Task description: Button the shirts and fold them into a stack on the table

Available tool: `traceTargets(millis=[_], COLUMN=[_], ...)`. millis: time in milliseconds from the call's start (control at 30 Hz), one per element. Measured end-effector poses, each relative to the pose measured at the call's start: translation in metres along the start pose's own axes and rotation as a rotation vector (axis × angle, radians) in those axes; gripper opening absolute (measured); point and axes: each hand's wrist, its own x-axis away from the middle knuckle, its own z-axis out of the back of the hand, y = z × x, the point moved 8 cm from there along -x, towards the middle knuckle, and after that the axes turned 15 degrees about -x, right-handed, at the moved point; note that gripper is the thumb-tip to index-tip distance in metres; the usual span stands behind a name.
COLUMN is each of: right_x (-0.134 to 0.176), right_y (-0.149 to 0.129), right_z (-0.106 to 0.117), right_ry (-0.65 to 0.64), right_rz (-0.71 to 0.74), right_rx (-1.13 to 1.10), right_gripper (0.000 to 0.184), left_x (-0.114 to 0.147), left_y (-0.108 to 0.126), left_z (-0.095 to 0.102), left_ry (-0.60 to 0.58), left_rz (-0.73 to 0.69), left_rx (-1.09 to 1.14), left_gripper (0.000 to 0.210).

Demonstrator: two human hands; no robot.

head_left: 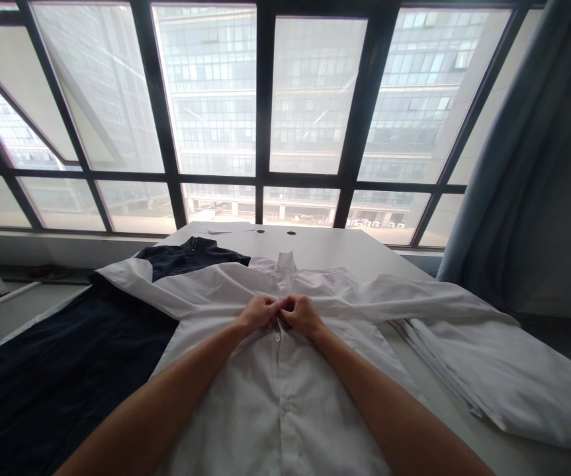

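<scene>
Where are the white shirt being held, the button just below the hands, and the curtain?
White shirt (254, 393): head view, lower front.
Button (278, 338): head view, its face.
Curtain (533, 172): head view, middle of the hanging cloth.

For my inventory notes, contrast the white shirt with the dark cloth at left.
The white shirt is pale, the dark cloth navy or near-black. The left hand and right hand pinch the shirt, not the dark cloth. One shirt sleeve lies over the dark cloth. Both are fabric.

Pale daylight fills dark-framed windows (315, 99) beyond a white table (329, 243), a blue-grey curtain (523, 172) hanging right.
</scene>
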Motion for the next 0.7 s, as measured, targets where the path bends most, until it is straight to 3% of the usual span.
traceTargets(millis=[233, 467, 700], right_x=[0.0, 0.002, 0.001], right_y=[0.0, 0.014, 0.013], right_z=[0.002, -0.005, -0.008], right_ry=[0.006, -0.08, -0.145], right_rz=[0.011, -0.281, -0.345], right_rx=[0.001, -0.344, -0.437], right_gripper=[0.02, 0.016, 0.022], left_x=[0.0, -0.002, -0.001], left_y=[-0.003, -0.002, 0.002], left_z=[0.003, 0.001, 0.004], left_ry=[0.025, 0.0, 0.035], left_rz=[-0.024, -0.045, -0.131], left_rx=[0.064, 0.116, 0.052], left_gripper=[0.046, 0.038, 0.03])
